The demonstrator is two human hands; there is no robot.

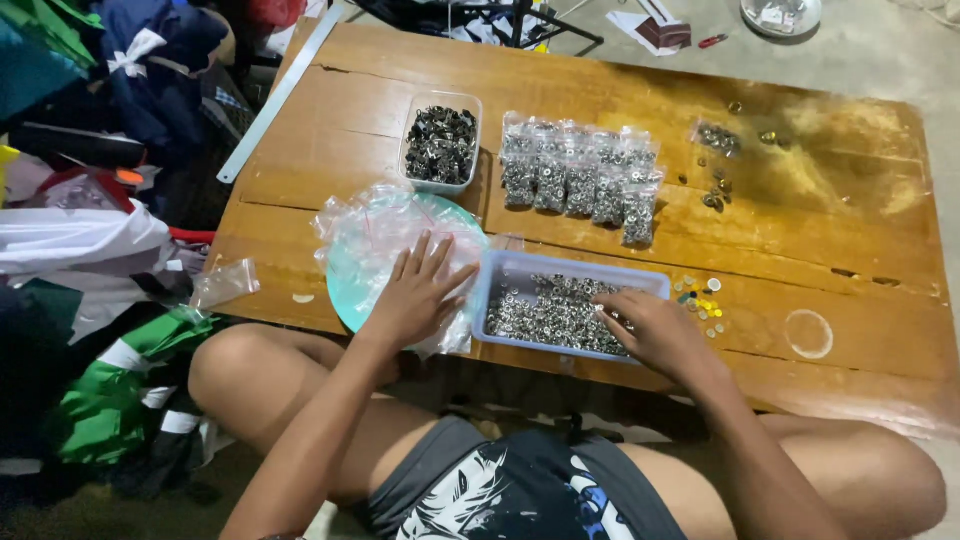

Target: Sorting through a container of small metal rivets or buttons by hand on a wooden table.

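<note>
Silver snap parts fill blue-grey tray [490,290] at front of wood surface [860,230]. Right hand [655,330] in tray, fingers curled on parts, grip state unclear. Left hand [415,295] flat, open, on clear bags [365,235] over teal plate [340,290].

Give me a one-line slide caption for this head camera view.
Left hand rests on clear plastic bags; right hand reaches into a tray of small metal rings on a wooden table.

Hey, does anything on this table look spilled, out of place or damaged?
Yes. Small metal pieces lie loose on the wooden table at the far right, outside any bag or tray. Little coloured bits are scattered beside the grey tray. The tabletop looks worn and cracked there too.
</note>
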